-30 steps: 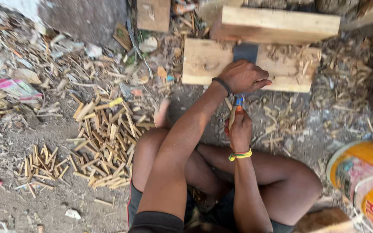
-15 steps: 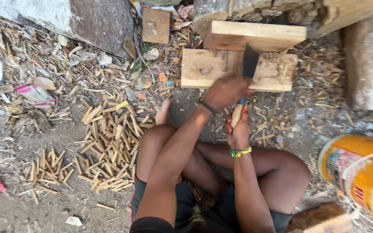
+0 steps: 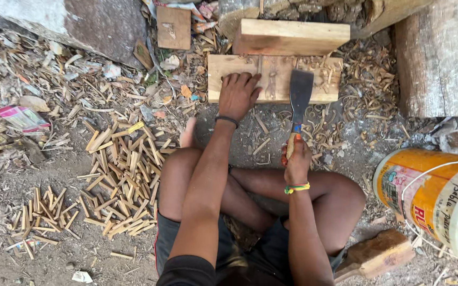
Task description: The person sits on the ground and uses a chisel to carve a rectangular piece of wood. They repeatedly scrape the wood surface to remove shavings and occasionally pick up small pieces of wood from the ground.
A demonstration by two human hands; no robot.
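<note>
I sit cross-legged on the ground before a flat wooden chopping block (image 3: 327,87). My left hand (image 3: 238,94) rests palm down on the left part of the block, fingers spread, holding nothing. My right hand (image 3: 296,159) grips the wooden handle of a broad-bladed cleaver (image 3: 299,95), whose dark blade lies up over the block's front edge. A thin wooden stick (image 3: 271,82) lies on the block between the hand and the blade.
A thicker plank (image 3: 290,36) lies behind the block. Piles of split wooden sticks (image 3: 123,180) and a smaller pile (image 3: 43,214) lie at my left. An orange bucket (image 3: 436,201) stands at right, a log (image 3: 438,53) at upper right, a wood chunk (image 3: 377,254) by my knee.
My left hand has slid left and flattened on the block. The cleaver blade, hidden behind the hand before, now shows in full to its right.
</note>
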